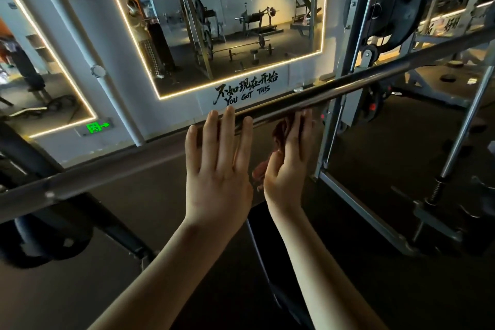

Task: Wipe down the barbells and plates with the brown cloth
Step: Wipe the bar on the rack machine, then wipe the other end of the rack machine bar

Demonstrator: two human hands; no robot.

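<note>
At centre frame, item one: long polished steel barbell bar (361, 82), running from 8 o'clock to 2 o'clock, both ends cut off by the frame edges. Hands, two. Left hand (219, 169), back to the camera, fingers straight and slightly spread, tips touching the bar. Right hand (288, 161), just beside it at 3 o'clock of the left, seen edge-on, fingers straight and pressed together, tips at the bar, palm turned toward the cloth. Reddish-brown cloth (280, 134), one, between the two hands and against the right palm, just below the bar; blurred, its edges hard to make out, and how it hangs cannot be told. Bar bare on either side of the hands: leftward to the frame edge, rightward to the grey steel rack upright (348, 43). Open dark floor (150, 211) at 8 o'clock, between wall and bar. Black round weight plates, three: a large one (399, 0) at 1 o'clock, partly behind the upright; a small one with a red centre (373, 107) at 3 o'clock; a blurred one (40, 246) at 8 o'clock, half hidden by dark framework. Light-framed wall mirrors, two: one (227, 21) at 12 o'clock, one (40, 75) at 9 o'clock, cut off by the left edge. Green exit sign (97, 126), one, at 9 o'clock.
</note>
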